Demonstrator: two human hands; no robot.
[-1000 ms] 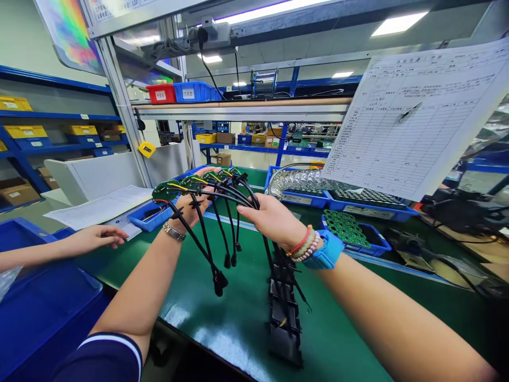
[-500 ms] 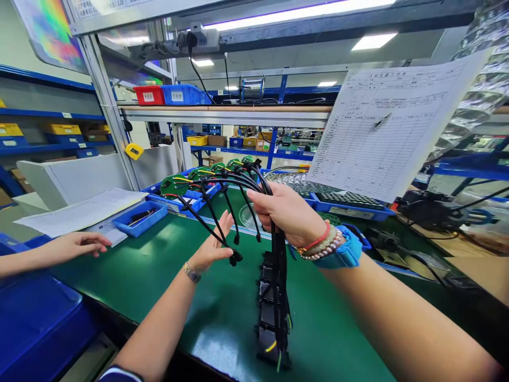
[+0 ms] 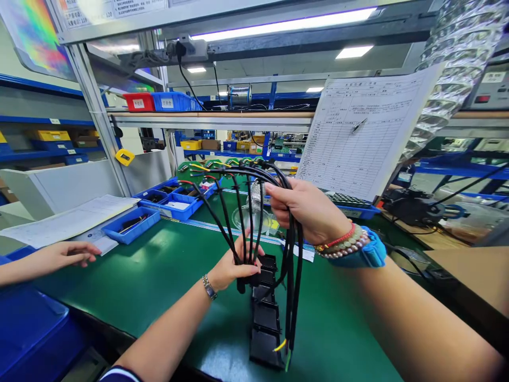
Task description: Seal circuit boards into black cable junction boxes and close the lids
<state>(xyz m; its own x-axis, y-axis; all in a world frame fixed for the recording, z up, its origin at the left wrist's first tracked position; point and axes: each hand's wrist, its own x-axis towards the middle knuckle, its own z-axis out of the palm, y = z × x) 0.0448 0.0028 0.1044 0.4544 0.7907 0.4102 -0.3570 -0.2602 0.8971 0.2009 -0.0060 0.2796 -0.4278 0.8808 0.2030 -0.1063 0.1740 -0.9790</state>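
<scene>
My right hand [image 3: 312, 209] is closed around a bundle of black cables [image 3: 293, 281] and holds it up above the green mat. Their lower ends hang down, with bare yellow and green wire tips. Round green circuit boards [image 3: 214, 165] are attached at the far ends. Several thinner black leads [image 3: 240, 212] drop from the boards' side, and my left hand [image 3: 233, 270] has its fingers closed around their lower ends; the plugs there are partly hidden. Under the cables, a row of black plastic housings [image 3: 265, 345] lies on the mat.
Another person's hand [image 3: 75, 254] rests over the mat's left side, near a blue tray [image 3: 131, 225] with tools. Divided blue bins [image 3: 181, 212] stand behind. A paper form [image 3: 358, 138] with a pen hangs at right. A clear round dish [image 3: 242, 218] lies beyond my left hand.
My left hand has moved right and closed on the hanging leads, gathering them together. My right hand has shifted a little right with the cables. The view has turned slightly right.
</scene>
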